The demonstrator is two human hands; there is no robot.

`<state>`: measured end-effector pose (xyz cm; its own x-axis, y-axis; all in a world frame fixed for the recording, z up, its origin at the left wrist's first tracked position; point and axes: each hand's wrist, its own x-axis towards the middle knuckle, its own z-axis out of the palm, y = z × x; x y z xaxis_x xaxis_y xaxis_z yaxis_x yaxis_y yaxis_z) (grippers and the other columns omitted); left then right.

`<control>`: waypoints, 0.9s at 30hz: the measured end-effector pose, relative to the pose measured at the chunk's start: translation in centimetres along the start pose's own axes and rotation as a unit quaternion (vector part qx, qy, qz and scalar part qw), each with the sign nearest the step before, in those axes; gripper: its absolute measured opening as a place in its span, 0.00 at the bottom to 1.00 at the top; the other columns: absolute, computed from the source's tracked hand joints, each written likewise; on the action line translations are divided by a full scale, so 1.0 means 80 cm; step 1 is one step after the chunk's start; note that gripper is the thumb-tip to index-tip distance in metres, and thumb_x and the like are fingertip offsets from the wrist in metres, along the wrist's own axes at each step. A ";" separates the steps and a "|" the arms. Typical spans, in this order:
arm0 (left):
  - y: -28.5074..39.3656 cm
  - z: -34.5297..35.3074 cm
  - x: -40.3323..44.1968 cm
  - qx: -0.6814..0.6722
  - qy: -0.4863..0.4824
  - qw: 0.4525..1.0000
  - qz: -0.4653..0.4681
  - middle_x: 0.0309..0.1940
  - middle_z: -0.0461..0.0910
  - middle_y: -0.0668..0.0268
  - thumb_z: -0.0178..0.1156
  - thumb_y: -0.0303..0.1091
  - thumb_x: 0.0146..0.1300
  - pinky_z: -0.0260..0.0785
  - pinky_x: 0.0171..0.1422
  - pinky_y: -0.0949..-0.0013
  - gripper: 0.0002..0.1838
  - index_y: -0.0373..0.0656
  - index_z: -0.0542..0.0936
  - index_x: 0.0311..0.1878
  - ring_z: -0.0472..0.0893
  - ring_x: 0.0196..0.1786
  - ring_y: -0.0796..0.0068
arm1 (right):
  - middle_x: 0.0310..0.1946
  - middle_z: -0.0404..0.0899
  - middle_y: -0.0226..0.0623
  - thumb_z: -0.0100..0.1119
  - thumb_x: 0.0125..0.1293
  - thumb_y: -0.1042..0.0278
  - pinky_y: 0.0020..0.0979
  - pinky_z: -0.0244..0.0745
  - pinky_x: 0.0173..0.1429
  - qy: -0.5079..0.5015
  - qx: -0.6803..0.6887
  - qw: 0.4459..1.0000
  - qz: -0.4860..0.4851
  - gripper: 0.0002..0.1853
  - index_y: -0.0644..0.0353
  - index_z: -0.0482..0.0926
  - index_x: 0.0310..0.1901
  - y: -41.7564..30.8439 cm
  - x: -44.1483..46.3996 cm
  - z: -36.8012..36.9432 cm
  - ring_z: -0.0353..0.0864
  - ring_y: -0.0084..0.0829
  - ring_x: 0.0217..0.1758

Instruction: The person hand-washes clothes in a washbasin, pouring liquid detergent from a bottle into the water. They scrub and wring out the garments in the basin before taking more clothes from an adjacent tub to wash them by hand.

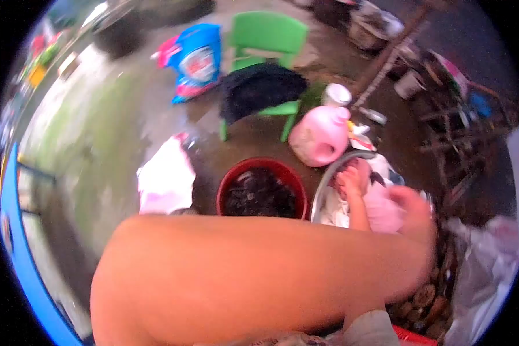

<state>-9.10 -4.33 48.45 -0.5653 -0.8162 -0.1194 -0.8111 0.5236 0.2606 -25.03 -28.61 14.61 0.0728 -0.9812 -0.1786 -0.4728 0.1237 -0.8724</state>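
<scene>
A metal basin (318, 199) at the right holds wet laundry. Among it is a pink cloth (383, 212), with white and dark pieces around. My left hand (352, 180) is in the basin, its fingers closed on the pink cloth. My right hand (414, 209) is at the basin's right side, curled beside the same cloth; motion blur hides whether its fingers grip it. A large bare limb (230, 265) crosses the foreground and covers the basin's near edge and part of my arms. To the left stands a red tub (220, 193) with dark wet clothes (262, 193).
Behind the basin stands a pink detergent jug (316, 135). A green chair (268, 34) bears a dark garment (262, 86). A blue detergent bag (200, 52) stands beside it. A white-pink item (167, 179) is left of the tub. Sticks and clutter (461, 132) lie at right.
</scene>
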 end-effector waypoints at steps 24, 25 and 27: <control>0.035 0.090 0.059 -0.078 -0.033 0.983 0.166 0.41 0.84 0.56 0.58 0.34 0.60 0.80 0.41 0.55 0.13 0.42 0.82 0.45 0.85 0.42 0.56 | 0.43 0.82 0.38 0.60 0.65 0.72 0.33 0.78 0.51 -0.230 0.053 0.972 -0.010 0.13 0.58 0.78 0.51 0.070 -0.091 0.121 0.81 0.32 0.46; 0.028 0.098 0.058 -0.084 -0.038 0.981 0.172 0.41 0.84 0.56 0.58 0.34 0.60 0.80 0.41 0.55 0.13 0.42 0.82 0.46 0.85 0.42 0.56 | 0.41 0.82 0.34 0.65 0.59 0.79 0.26 0.77 0.50 -0.221 0.064 0.973 0.034 0.19 0.60 0.77 0.52 0.062 -0.089 0.131 0.80 0.26 0.44; 0.005 0.115 0.051 -0.105 -0.049 0.980 0.161 0.40 0.84 0.55 0.57 0.35 0.60 0.80 0.40 0.55 0.13 0.42 0.82 0.46 0.85 0.41 0.55 | 0.40 0.82 0.35 0.64 0.60 0.77 0.29 0.77 0.52 -0.234 0.022 0.969 0.072 0.18 0.60 0.76 0.53 0.059 -0.097 0.136 0.81 0.28 0.43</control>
<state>-13.15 -5.20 39.22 -0.8073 -0.5836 -0.0877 -0.5452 0.6806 0.4894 -18.31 -18.79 6.91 0.4035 -0.7802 -0.4779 -0.4709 0.2707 -0.8396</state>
